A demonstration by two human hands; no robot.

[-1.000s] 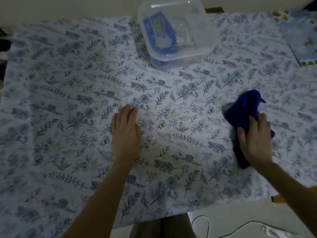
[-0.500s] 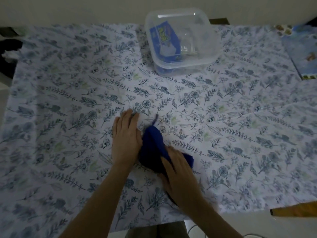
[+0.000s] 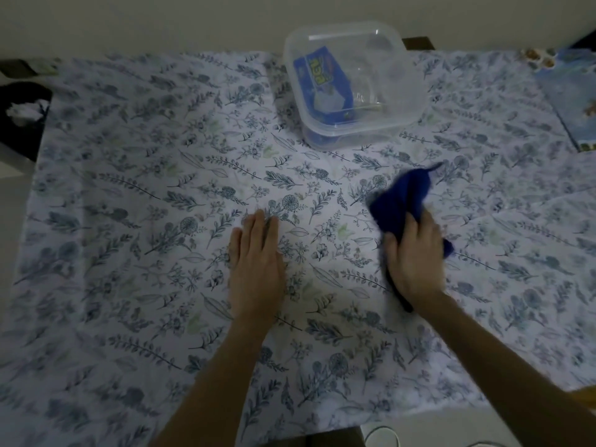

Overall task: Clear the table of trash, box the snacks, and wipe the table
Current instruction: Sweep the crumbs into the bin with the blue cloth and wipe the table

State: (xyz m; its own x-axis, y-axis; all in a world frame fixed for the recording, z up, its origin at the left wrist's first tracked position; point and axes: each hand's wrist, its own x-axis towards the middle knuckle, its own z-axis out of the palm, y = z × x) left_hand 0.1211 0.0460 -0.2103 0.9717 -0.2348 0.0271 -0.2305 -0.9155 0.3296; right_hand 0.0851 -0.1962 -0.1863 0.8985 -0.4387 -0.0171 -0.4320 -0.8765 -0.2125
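Observation:
A table covered by a floral blue-and-white cloth (image 3: 129,221) fills the view. My right hand (image 3: 414,256) presses a dark blue rag (image 3: 403,195) against the cloth right of centre, its fingers laid over the rag's near part. My left hand (image 3: 256,262) lies flat on the cloth at the centre, fingers straight and together. At the back stands a clear plastic lidded box (image 3: 354,82) with a blue snack packet (image 3: 322,82) inside.
A black bin (image 3: 22,117) with crumpled white paper in it sits off the table's left edge. A blue printed sheet (image 3: 571,95) lies at the far right corner. A white cable (image 3: 383,437) runs on the floor below the near edge.
My right hand swept the blue rag from the right over to my left hand, then back to right of centre. My left hand stayed flat in place.

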